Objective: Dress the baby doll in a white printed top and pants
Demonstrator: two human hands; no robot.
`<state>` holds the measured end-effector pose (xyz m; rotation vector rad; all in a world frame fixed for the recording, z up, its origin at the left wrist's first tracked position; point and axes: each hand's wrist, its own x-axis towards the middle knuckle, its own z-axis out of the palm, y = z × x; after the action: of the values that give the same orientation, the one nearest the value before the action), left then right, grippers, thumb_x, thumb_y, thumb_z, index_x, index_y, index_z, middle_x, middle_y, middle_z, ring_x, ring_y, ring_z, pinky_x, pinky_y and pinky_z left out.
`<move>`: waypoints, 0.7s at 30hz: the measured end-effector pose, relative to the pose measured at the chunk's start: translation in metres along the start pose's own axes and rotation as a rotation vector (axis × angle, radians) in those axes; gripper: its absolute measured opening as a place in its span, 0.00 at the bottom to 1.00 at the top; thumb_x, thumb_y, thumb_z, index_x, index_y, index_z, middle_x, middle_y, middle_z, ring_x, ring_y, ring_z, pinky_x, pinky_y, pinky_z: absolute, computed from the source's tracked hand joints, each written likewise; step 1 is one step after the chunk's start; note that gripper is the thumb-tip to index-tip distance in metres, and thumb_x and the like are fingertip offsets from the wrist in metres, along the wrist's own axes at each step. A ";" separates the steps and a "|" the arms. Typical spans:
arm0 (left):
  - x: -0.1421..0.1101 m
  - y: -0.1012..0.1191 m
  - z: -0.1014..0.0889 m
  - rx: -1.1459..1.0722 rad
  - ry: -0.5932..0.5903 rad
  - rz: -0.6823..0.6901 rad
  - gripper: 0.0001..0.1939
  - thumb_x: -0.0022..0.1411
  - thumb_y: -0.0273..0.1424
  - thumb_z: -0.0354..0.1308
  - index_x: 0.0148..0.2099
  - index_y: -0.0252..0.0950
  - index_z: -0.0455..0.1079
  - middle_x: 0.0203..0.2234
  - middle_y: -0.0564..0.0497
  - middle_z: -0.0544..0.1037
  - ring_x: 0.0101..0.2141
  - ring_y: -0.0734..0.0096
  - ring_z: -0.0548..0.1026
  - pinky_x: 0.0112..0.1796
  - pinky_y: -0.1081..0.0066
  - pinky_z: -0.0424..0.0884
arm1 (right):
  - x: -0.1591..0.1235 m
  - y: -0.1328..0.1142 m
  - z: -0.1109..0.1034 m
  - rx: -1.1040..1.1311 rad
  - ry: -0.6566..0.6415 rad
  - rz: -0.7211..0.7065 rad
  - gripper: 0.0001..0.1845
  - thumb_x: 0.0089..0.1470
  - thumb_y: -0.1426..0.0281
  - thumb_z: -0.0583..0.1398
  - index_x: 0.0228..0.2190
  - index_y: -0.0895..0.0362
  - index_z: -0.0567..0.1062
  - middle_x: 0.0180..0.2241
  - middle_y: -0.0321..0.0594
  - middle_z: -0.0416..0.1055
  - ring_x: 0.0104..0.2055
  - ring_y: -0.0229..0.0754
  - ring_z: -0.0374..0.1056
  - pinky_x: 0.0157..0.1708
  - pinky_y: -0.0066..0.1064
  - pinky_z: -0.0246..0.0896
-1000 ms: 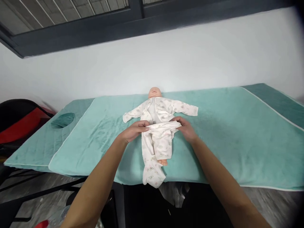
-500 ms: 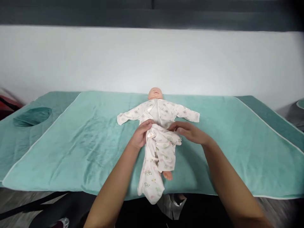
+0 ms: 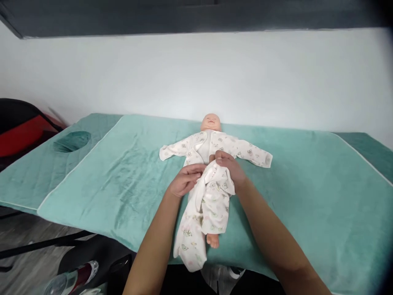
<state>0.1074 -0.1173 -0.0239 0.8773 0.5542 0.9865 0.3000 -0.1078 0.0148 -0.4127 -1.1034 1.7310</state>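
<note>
A baby doll lies face up, its head toward the wall. It wears a white printed baby shirt, sleeves spread wide, the front partly apart. White printed baby pants are over its legs. One bare foot sticks out of the right pant leg; the left pant leg hangs past the table edge and covers any foot inside. My left hand is closed at the left side of the waistband, fingertips partly hidden. My right hand grips the bunched waistband on the right, over the doll's belly.
A green padded massage table bears the doll, with a face hole at its left end. Behind it stands a white wall. A red and black chair is at far left. A bottle is below the front edge.
My right hand has moved from the pants' right side up and inward onto the waistband. The waistband is bunched more toward the right. The camera view has shifted and tilted slightly.
</note>
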 end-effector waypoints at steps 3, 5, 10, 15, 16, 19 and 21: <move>-0.001 0.000 0.001 0.055 -0.056 0.003 0.25 0.41 0.25 0.73 0.46 0.33 0.76 0.38 0.45 0.80 0.36 0.67 0.76 0.38 0.73 0.68 | -0.001 0.004 -0.001 0.155 0.037 -0.005 0.15 0.53 0.65 0.62 0.23 0.54 0.61 0.24 0.32 0.58 0.23 0.34 0.53 0.23 0.26 0.48; -0.002 0.001 0.002 0.090 -0.060 -0.003 0.25 0.39 0.24 0.73 0.43 0.33 0.75 0.33 0.48 0.79 0.32 0.72 0.74 0.33 0.76 0.66 | -0.001 0.005 0.002 0.174 0.021 0.019 0.14 0.53 0.65 0.62 0.24 0.54 0.62 0.25 0.32 0.59 0.23 0.34 0.54 0.23 0.26 0.49; -0.005 -0.002 0.010 0.098 0.075 0.033 0.18 0.42 0.24 0.71 0.31 0.34 0.64 0.21 0.59 0.67 0.19 0.83 0.63 0.21 0.80 0.56 | -0.003 0.001 0.008 0.059 -0.066 0.129 0.16 0.49 0.67 0.67 0.28 0.55 0.62 0.28 0.32 0.61 0.27 0.34 0.58 0.27 0.26 0.52; -0.007 -0.005 0.015 -0.065 0.153 0.183 0.24 0.40 0.27 0.70 0.30 0.37 0.56 0.22 0.59 0.65 0.21 0.80 0.65 0.22 0.78 0.58 | 0.000 -0.008 0.010 -0.333 -0.268 0.233 0.18 0.47 0.63 0.69 0.36 0.55 0.68 0.35 0.34 0.64 0.34 0.35 0.60 0.32 0.27 0.55; -0.007 -0.005 0.016 -0.068 0.155 0.190 0.24 0.40 0.28 0.70 0.30 0.37 0.55 0.22 0.59 0.64 0.20 0.80 0.64 0.21 0.78 0.58 | 0.000 -0.009 0.010 -0.423 -0.303 0.242 0.20 0.46 0.62 0.70 0.37 0.55 0.69 0.34 0.33 0.63 0.34 0.35 0.59 0.32 0.27 0.54; -0.007 -0.007 0.018 0.008 0.160 0.201 0.24 0.42 0.28 0.71 0.29 0.37 0.54 0.20 0.60 0.62 0.18 0.83 0.59 0.20 0.79 0.54 | 0.000 -0.010 0.012 -0.646 -0.381 0.244 0.21 0.46 0.58 0.69 0.34 0.55 0.68 0.32 0.31 0.61 0.32 0.35 0.57 0.30 0.27 0.51; -0.007 -0.008 0.019 0.064 0.187 0.236 0.24 0.44 0.29 0.72 0.30 0.37 0.55 0.20 0.61 0.61 0.18 0.83 0.58 0.20 0.79 0.53 | -0.002 -0.007 0.017 -0.709 -0.376 0.218 0.20 0.49 0.57 0.67 0.31 0.55 0.66 0.31 0.31 0.61 0.31 0.35 0.56 0.30 0.28 0.51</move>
<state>0.1224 -0.1326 -0.0206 0.9269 0.6537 1.2800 0.2933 -0.1168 0.0293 -0.6738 -2.0182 1.5923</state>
